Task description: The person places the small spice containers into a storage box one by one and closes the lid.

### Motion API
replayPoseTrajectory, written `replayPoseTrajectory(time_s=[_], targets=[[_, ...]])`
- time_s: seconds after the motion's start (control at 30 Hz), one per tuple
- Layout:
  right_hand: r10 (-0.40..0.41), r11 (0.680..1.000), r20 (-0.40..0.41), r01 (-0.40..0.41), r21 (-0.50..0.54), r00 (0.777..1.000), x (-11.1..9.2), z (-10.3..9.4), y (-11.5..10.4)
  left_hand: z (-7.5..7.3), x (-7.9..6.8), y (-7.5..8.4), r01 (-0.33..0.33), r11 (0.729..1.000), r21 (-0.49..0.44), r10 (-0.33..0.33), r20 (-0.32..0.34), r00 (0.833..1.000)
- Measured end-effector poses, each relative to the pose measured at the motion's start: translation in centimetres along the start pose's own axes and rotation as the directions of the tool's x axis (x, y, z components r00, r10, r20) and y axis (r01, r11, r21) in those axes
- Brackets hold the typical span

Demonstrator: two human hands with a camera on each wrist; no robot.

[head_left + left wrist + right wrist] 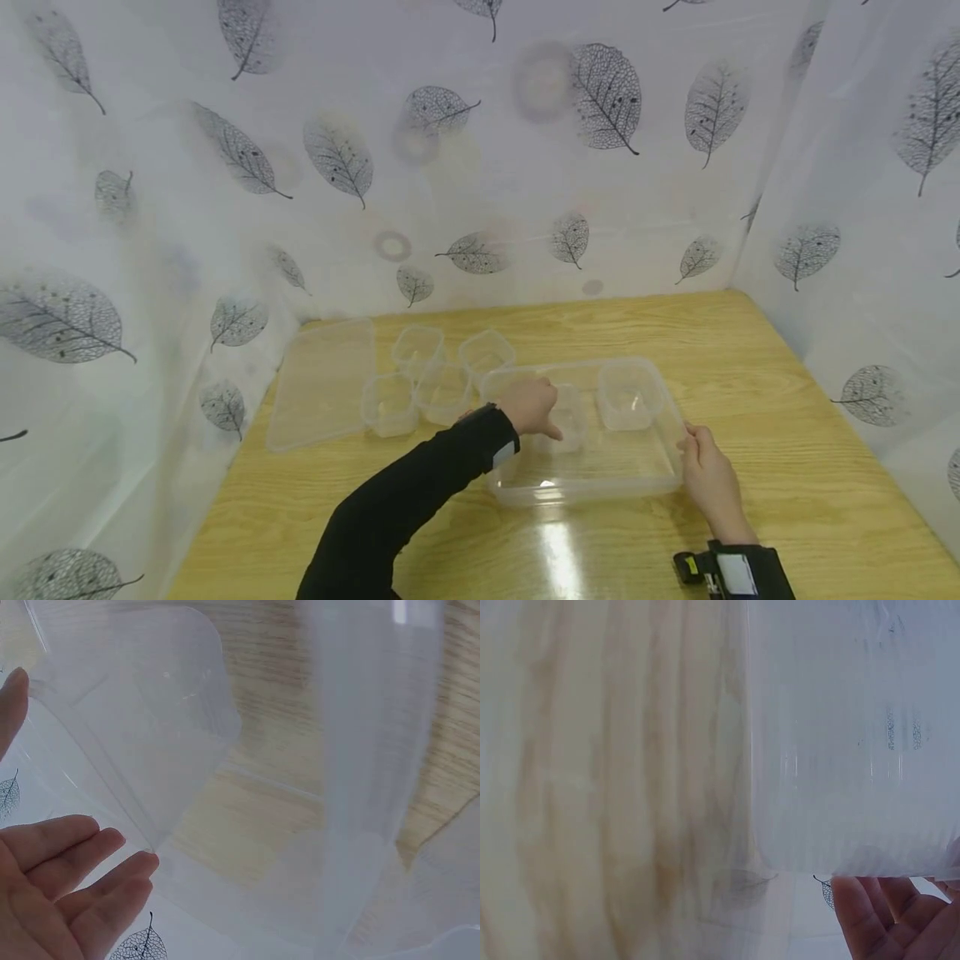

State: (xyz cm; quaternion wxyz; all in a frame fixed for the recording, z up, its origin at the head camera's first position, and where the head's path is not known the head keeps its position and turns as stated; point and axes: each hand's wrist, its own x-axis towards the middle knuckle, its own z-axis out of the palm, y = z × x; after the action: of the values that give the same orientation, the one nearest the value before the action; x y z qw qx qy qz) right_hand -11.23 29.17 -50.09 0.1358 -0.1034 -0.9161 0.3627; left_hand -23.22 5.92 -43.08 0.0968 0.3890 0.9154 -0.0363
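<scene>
A large clear plastic box (600, 492) lies on the table, its open side up. My left hand (532, 407) reaches over its left part and holds a small clear tub (568, 425) inside it. In the left wrist view, the thumb and fingertips of the left hand (75, 877) touch opposite ends of the rim of this tub (142, 705). Another small tub (628, 404) stands in the box's far right corner. My right hand (708, 479) grips the right rim of the box, thumb on top; the right wrist view shows its wall (832, 780) beside the curled fingers.
Left of the box, several small clear tubs (390, 408) stand close together on the wooden table (765, 400). A flat translucent lid (322, 383) lies farther left. Leaf-patterned curtains (465, 200) border the table's back and sides.
</scene>
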Motion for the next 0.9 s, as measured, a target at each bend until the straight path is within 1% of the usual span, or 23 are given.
replayPoseTrajectory(time_s=[0.13,0.3,0.4,0.57,0.77,0.9], targets=[[0.011,1.0,0.008,-0.011,0.001,1.0,0.0,-0.1,0.0,-0.2,0.7,0.0,-0.012,1.0,0.002,0.012,0.005,1.0],[0.026,1.0,0.027,-0.027,0.015,0.999,0.0,-0.2,-0.1,0.0,1.5,0.0,0.0,0.998,-0.057,0.0,0.007,1.0],[0.045,0.999,0.036,-0.045,0.015,0.998,0.0,-0.2,-0.2,0.0,1.9,0.0,0.001,0.997,-0.081,-0.001,-0.003,1.0],[0.06,0.998,0.041,-0.061,0.012,0.997,-0.1,-0.3,-0.2,0.3,2.5,0.0,-0.012,0.997,-0.081,0.008,-0.046,0.999],[0.029,0.999,0.025,-0.03,0.018,0.999,0.0,-0.3,-0.2,0.8,3.0,-0.1,-0.017,0.995,-0.099,0.006,-0.113,0.994],[0.02,1.0,0.026,-0.02,0.013,0.999,0.1,-0.2,-0.2,1.2,3.1,-0.2,-0.002,0.996,-0.09,-0.01,-0.132,0.991]])
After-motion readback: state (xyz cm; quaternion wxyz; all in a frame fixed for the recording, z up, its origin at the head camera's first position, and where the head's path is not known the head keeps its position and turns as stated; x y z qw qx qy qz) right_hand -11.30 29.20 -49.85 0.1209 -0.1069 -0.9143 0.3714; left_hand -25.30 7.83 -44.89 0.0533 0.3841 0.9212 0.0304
